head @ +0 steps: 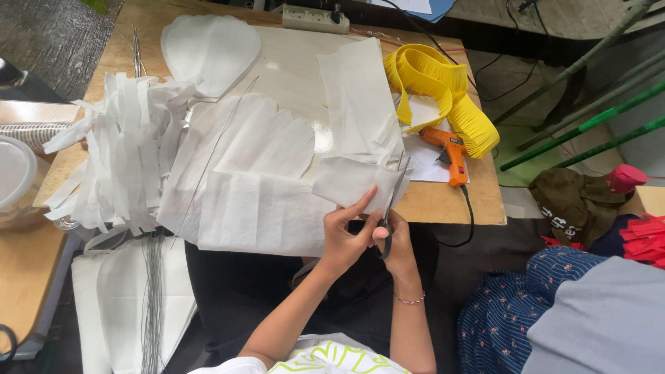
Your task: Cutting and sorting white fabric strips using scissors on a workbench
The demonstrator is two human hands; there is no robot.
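Note:
My left hand (344, 239) pinches a folded piece of white crepe paper (350, 181) at its lower edge, over the front edge of the wooden table (443, 201). My right hand (395, 242) grips black-handled scissors (392, 208), whose blades point up into the right side of that paper. Both hands are close together, just in front of the table edge and above my lap.
White petal-shaped paper sheets (249, 173) and a heap of white paper strips (125, 152) cover the table. A yellow fringed roll (443, 90), an orange glue gun (450, 154) and a power strip (315, 19) lie at the right and back. Thin wires (152, 298) hang at left; another person's clothing (554, 312) is at lower right.

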